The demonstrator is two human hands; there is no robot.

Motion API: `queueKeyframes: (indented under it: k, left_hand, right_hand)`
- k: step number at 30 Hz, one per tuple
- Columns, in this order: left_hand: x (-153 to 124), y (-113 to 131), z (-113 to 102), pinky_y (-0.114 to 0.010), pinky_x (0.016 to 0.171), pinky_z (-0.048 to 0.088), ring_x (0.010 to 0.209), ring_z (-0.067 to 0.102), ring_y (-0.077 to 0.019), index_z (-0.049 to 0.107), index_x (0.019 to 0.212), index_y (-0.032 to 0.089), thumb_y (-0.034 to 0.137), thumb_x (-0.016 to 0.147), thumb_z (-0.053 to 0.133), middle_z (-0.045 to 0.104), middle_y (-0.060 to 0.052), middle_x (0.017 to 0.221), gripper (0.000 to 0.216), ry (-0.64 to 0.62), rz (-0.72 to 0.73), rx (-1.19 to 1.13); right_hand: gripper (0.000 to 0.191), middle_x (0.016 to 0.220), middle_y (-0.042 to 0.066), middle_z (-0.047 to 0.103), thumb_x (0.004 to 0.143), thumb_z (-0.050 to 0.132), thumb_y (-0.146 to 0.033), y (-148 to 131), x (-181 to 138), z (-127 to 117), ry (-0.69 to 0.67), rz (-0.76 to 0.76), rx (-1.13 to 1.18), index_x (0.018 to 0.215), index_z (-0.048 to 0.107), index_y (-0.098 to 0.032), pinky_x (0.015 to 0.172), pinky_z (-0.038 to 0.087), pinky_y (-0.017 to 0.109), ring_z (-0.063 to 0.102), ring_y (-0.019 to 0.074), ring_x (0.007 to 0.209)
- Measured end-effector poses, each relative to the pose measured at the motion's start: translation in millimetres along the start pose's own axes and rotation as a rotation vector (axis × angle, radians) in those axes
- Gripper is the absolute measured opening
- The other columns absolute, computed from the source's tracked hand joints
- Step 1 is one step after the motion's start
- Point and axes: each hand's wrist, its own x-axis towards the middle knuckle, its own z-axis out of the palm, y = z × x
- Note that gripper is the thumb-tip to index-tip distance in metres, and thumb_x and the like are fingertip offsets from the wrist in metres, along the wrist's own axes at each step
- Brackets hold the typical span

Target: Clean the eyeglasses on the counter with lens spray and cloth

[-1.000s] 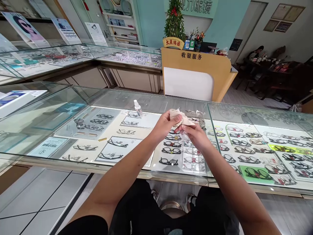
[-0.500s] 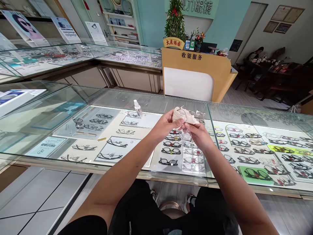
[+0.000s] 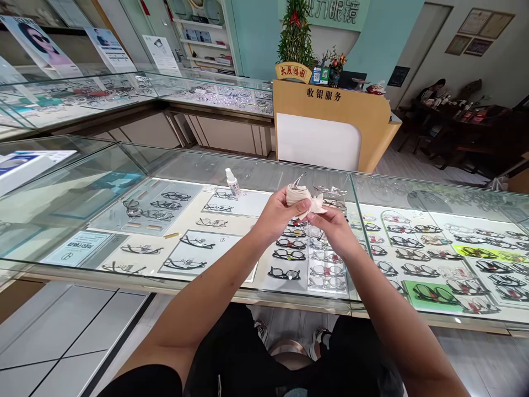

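A pale cream cloth [image 3: 298,195], bunched up, is held between both hands above the glass counter. My left hand [image 3: 283,214] is closed around its left side, with the thumb across the front. My right hand [image 3: 332,225] pinches the cloth's lower right edge. A thin metallic piece [image 3: 300,179], looking like part of an eyeglass frame, pokes out of the top of the cloth; the cloth and fingers hide the rest. To the left, a small white spray bottle [image 3: 232,183] stands upright on the counter glass.
Under the glass top of the display counter [image 3: 198,160] lie many eyeglasses, such as a dark pair [image 3: 284,273] below my hands. Beyond it stands a wooden cashier desk [image 3: 285,99]. A white box [image 3: 20,171] sits at far left. A person [image 3: 436,88] is at a back table.
The cloth has been turned and bunched differently in my hands, and the metallic piece now sticks up higher above it. My right hand has shifted slightly left. The bottle stays put.
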Motion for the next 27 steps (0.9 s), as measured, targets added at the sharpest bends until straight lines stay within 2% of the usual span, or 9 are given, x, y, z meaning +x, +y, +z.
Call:
queueKeyframes:
  k: [3, 8, 11, 15, 18, 22, 27]
  left_hand:
    - [-1, 1, 2, -0.026, 0.057, 0.042, 0.059, 0.054, -0.0094, 0.061, 0.094, 0.019, 0.053, 0.080, 0.094, 0.062, 0.003, 0.073, 0.049, -0.002, -0.003, 0.006]
    - [1, 6, 0, -0.027, 0.063, 0.047, 0.061, 0.053, -0.0102, 0.062, 0.083, 0.018, 0.066, 0.090, 0.080, 0.057, 0.003, 0.069, 0.051, -0.037, -0.033, -0.047]
    - [4, 8, -4, -0.030, 0.075, 0.055, 0.075, 0.062, -0.0140, 0.068, 0.086, 0.018, 0.060, 0.086, 0.087, 0.065, -0.001, 0.078, 0.046, -0.056, -0.073, -0.114]
    - [8, 7, -12, -0.034, 0.090, 0.061, 0.093, 0.071, -0.0177, 0.075, 0.101, 0.018, 0.052, 0.085, 0.090, 0.076, -0.004, 0.094, 0.040, 0.065, -0.133, -0.197]
    - [8, 6, -16, -0.037, 0.098, 0.063, 0.102, 0.073, -0.0183, 0.077, 0.106, 0.017, 0.048, 0.087, 0.090, 0.079, -0.007, 0.106, 0.038, 0.087, -0.189, -0.218]
    - [5, 7, -14, -0.044, 0.104, 0.063, 0.105, 0.074, -0.0200, 0.078, 0.108, 0.016, 0.045, 0.089, 0.088, 0.080, -0.009, 0.110, 0.036, 0.051, -0.231, -0.169]
    - [2, 8, -10, -0.049, 0.109, 0.060, 0.107, 0.073, -0.0210, 0.076, 0.101, 0.014, 0.050, 0.088, 0.088, 0.078, -0.008, 0.104, 0.040, 0.015, -0.237, -0.109]
  right_hand:
    - [0.033, 0.092, 0.004, 0.082, 0.087, 0.084, -0.060, 6, 0, -2, -0.006, 0.009, 0.023, 0.087, 0.086, -0.027, 0.100, 0.051, 0.041, 0.071, 0.0245, 0.094]
    - [0.027, 0.095, 0.004, 0.083, 0.087, 0.087, -0.054, 10, 0, -6, 0.031, 0.052, 0.081, 0.092, 0.088, -0.028, 0.098, 0.050, 0.040, 0.069, 0.0242, 0.098]
    - [0.029, 0.094, 0.005, 0.082, 0.084, 0.087, -0.057, 4, -1, -8, 0.082, 0.060, 0.095, 0.086, 0.086, -0.028, 0.095, 0.051, 0.041, 0.067, 0.0256, 0.097]
    - [0.030, 0.094, 0.004, 0.081, 0.081, 0.088, -0.059, -9, -2, -13, 0.150, 0.029, 0.120, 0.082, 0.083, -0.029, 0.094, 0.052, 0.042, 0.066, 0.0255, 0.093]
    - [0.027, 0.095, 0.004, 0.080, 0.081, 0.088, -0.057, -17, -2, -19, 0.217, -0.029, 0.140, 0.082, 0.083, -0.030, 0.094, 0.051, 0.043, 0.065, 0.0249, 0.092]
    - [0.024, 0.102, 0.005, 0.080, 0.082, 0.088, -0.054, -21, -3, -26, 0.306, -0.081, 0.155, 0.085, 0.083, -0.031, 0.101, 0.051, 0.045, 0.068, 0.0284, 0.108]
    - [0.023, 0.113, 0.007, 0.074, 0.085, 0.085, -0.052, -24, -4, -28, 0.347, -0.159, 0.137, 0.085, 0.082, -0.030, 0.108, 0.051, 0.046, 0.064, 0.0305, 0.127]
